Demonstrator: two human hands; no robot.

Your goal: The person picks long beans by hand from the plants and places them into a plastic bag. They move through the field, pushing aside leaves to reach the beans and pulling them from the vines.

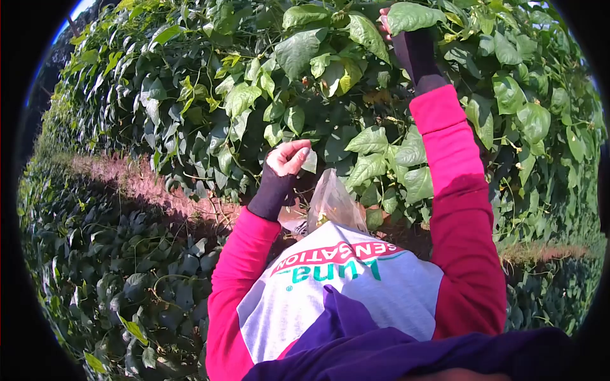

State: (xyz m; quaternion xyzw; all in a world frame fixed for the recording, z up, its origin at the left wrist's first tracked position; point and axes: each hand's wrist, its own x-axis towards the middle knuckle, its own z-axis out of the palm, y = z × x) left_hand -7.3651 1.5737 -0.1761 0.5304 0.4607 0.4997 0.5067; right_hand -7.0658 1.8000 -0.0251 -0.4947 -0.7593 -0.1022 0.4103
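- Right hand [385,25] up high, half behind a leaf [416,17] lying crosswise; its grip can't be told.
- Left hand [289,158] curled, hold unclear, nearer the bag [325,202], just below-right.

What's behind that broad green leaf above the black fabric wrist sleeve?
Part of the right hand; fingers show past the leaf's left edge. The palm and anything held are covered.

Right hand [385,25] mostly hidden behind a broad leaf [414,18], contents of the plastic bag [332,195] indistinct.
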